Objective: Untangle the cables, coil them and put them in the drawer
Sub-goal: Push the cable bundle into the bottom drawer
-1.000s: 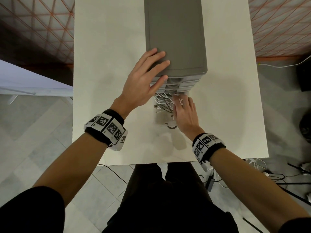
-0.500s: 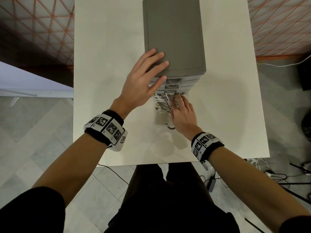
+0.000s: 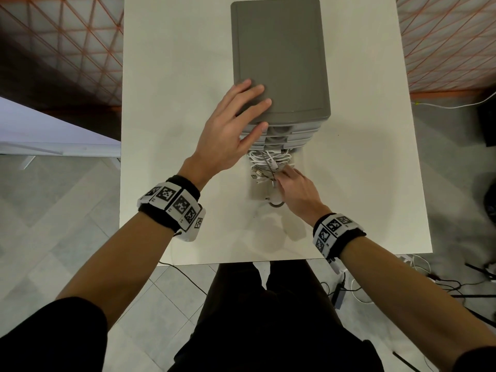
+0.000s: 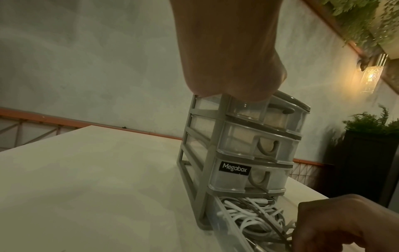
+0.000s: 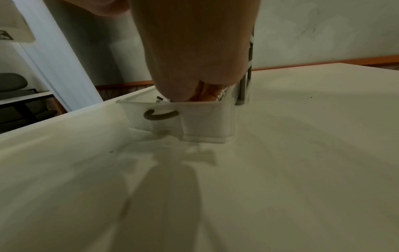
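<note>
A grey drawer unit [image 3: 279, 49] stands on the white table [image 3: 174, 103]. My left hand [image 3: 230, 124] lies flat on its front left corner, fingers straight; the left wrist view shows the palm [image 4: 228, 51] pressing on the top. The bottom drawer [image 3: 253, 191] is pulled out towards me. White and grey cables [image 3: 268, 159] lie bundled inside it [image 4: 248, 220]. My right hand [image 3: 294, 186] reaches into the drawer with bent fingers and seems to pinch the near end of the bundle. In the right wrist view the hand [image 5: 194, 51] hides the cables behind the clear drawer front [image 5: 205, 122].
The three upper drawers [image 4: 254, 143] are pushed in. The table edge runs just in front of my wrists. Loose cords and a power adapter [image 3: 338, 294] lie on the floor to the right. Another white table [image 3: 40, 130] stands at the left.
My right hand has drawn back towards me along the drawer and its fingers have bent. More of the cable bundle shows. The left hand stays on the unit's top.
</note>
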Demonstrator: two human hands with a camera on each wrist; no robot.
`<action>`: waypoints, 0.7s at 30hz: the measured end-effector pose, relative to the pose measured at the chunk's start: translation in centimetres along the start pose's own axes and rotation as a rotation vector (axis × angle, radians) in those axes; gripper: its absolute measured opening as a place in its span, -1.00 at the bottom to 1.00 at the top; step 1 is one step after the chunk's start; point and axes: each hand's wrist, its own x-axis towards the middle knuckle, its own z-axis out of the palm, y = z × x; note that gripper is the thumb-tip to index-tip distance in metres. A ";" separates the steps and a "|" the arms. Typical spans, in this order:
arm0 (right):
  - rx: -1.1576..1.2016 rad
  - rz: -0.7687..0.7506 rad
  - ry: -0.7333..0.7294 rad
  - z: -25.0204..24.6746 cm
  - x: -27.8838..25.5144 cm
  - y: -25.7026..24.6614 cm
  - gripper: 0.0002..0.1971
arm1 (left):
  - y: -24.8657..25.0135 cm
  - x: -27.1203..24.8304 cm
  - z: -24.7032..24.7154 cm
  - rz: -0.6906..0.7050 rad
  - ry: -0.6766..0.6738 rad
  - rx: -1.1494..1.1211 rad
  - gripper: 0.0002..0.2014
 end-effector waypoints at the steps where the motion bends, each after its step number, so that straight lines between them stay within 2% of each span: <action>1: 0.011 0.011 0.000 0.0 0.0 0.0 -0.86 | 0.0 0.0 0.0 0.000 0.001 0.000 -0.67; 5: 0.137 0.064 0.040 0.0 -0.4 -0.2 -0.80 | 0.2 0.0 0.0 -0.003 0.003 0.001 -0.67; 9: 0.243 0.145 0.220 -0.5 -2.0 -0.8 -0.86 | 0.2 0.1 -0.1 -0.008 0.001 0.000 -0.67; 12: 0.446 0.365 0.296 -0.8 -3.7 -1.1 -0.91 | 0.3 0.1 -0.1 -0.012 0.006 -0.003 -0.67; 15: 0.683 0.604 0.279 -0.6 -4.9 -1.9 -0.92 | 0.3 0.1 -0.2 -0.003 0.010 0.001 -0.68; 21: 0.774 0.794 0.143 1.1 -6.3 -3.4 -0.78 | 0.5 -0.6 -0.1 0.109 0.044 0.124 -0.71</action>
